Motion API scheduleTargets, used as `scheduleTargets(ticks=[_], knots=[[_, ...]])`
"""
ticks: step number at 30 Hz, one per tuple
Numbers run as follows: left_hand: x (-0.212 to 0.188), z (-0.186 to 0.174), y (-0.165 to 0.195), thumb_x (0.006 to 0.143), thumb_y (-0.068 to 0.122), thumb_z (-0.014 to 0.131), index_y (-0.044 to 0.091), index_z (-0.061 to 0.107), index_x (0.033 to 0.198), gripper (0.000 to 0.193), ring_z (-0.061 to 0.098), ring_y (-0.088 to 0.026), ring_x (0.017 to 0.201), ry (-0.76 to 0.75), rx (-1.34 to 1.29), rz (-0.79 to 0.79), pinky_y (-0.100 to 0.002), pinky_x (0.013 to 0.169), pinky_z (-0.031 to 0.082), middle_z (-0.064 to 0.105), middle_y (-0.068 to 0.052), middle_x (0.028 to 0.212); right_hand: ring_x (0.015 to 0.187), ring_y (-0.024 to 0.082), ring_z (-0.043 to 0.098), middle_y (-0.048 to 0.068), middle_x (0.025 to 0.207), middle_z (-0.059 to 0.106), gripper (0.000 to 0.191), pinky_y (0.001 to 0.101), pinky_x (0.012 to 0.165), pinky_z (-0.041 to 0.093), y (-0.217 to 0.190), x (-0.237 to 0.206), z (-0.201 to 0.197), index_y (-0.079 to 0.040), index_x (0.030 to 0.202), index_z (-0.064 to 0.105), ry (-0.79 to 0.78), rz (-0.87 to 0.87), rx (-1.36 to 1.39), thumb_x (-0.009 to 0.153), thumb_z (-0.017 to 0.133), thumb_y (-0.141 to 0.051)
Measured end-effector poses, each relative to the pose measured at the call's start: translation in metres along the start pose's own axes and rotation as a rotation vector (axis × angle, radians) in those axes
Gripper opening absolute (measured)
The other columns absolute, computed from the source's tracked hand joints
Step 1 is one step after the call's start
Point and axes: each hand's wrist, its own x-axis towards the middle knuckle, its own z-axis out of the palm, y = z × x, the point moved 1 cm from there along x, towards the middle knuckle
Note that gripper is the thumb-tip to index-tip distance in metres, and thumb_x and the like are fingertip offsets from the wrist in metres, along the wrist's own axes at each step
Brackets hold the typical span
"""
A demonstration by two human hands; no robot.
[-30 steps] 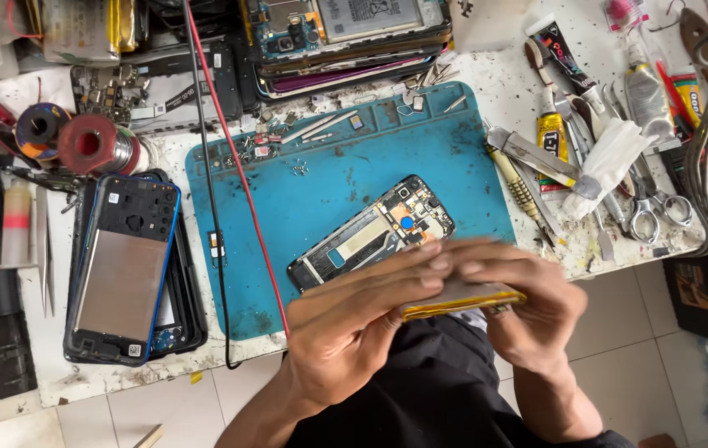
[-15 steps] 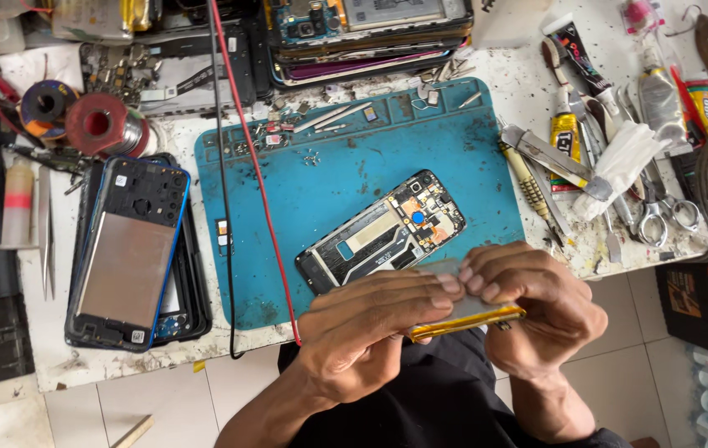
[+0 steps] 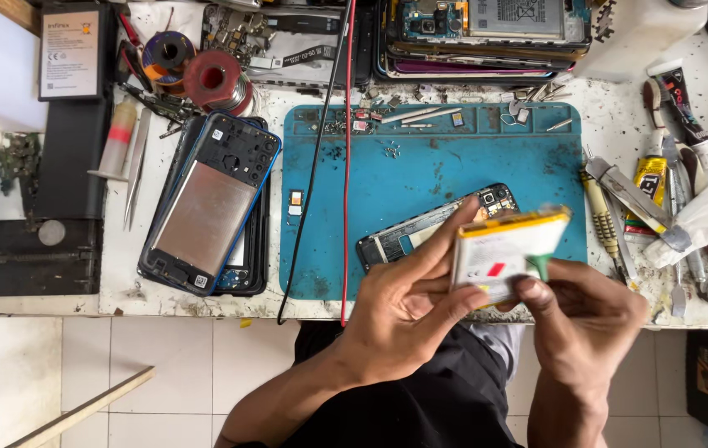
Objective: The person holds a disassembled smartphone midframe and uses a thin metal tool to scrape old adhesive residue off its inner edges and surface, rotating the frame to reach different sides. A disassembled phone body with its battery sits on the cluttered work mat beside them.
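Note:
Both hands hold a flat white phone battery (image 3: 503, 251) with a yellow edge, tilted face-up above the front edge of the bench. My left hand (image 3: 408, 303) grips its left side with the fingers stretched along it. My right hand (image 3: 582, 319) pinches its lower right corner by a small green tab. Just behind the battery, an opened black phone frame (image 3: 420, 232) lies diagonally on the blue repair mat (image 3: 420, 158), partly hidden by my left fingers.
A phone back shell with blue rim (image 3: 209, 203) lies left of the mat on stacked parts. Red and black cables (image 3: 346, 124) cross the mat's left side. Tweezers, screwdrivers and glue tubes (image 3: 661, 191) crowd the right. Wire spools (image 3: 209, 79) and dismantled phones (image 3: 487, 29) line the back.
The battery, held edge-on and low before, has been turned up so its white face shows. The view has shifted closer, and the hands sit slightly higher and more right.

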Motion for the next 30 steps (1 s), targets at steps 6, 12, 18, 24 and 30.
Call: scheduleTargets(ticks=[6,12,18,24,30], knots=[[-0.005,-0.010,0.001,0.107,-0.002,0.057,-0.007,0.030,0.164,0.063,0.062,-0.027,0.133,0.000,-0.104,-0.070,-0.040,0.118,0.053,0.060,-0.027,0.147,0.075,0.016,0.071,0.016,0.088,0.075,0.018,0.0310,0.074,0.062,0.001,0.004,0.006,0.014,0.107,0.071,-0.065,0.031,0.174,0.101,0.073,-0.003],[-0.010,-0.023,0.010,0.101,-0.004,0.061,-0.009,0.025,0.162,0.071,0.057,-0.027,0.138,0.010,-0.188,-0.129,-0.041,0.120,0.049,0.053,-0.024,0.152,0.079,0.015,0.072,0.016,0.091,0.075,0.023,0.0281,0.073,0.062,-0.004,0.005,0.018,0.012,0.113,0.072,-0.032,0.037,-0.043,0.099,0.072,-0.005],[-0.017,-0.032,0.007,0.101,-0.011,0.055,-0.009,0.021,0.164,0.072,0.055,-0.028,0.142,-0.043,-0.121,-0.101,-0.039,0.122,0.046,0.051,-0.023,0.155,0.088,0.015,0.074,0.016,0.098,0.076,0.031,0.0276,0.083,0.062,-0.006,0.011,0.028,0.012,0.124,0.068,-0.078,0.034,0.035,0.099,0.072,-0.005],[-0.020,-0.034,0.002,0.102,-0.004,0.059,-0.009,0.023,0.163,0.071,0.059,-0.027,0.139,-0.017,-0.097,-0.099,-0.039,0.121,0.049,0.057,-0.022,0.150,0.085,0.019,0.076,0.019,0.099,0.077,0.031,0.0294,0.075,0.064,-0.010,0.015,0.027,0.013,0.122,0.066,-0.112,0.043,0.045,0.096,0.072,-0.003],[-0.014,-0.035,0.013,0.104,0.013,0.063,0.004,0.019,0.169,0.079,0.059,-0.026,0.136,0.068,-0.085,-0.146,-0.041,0.121,0.046,0.061,-0.025,0.146,0.081,0.017,0.075,0.018,0.096,0.076,0.027,0.0282,0.072,0.064,-0.028,0.017,0.041,0.012,0.118,0.067,-0.075,0.039,-0.025,0.097,0.073,-0.004]])
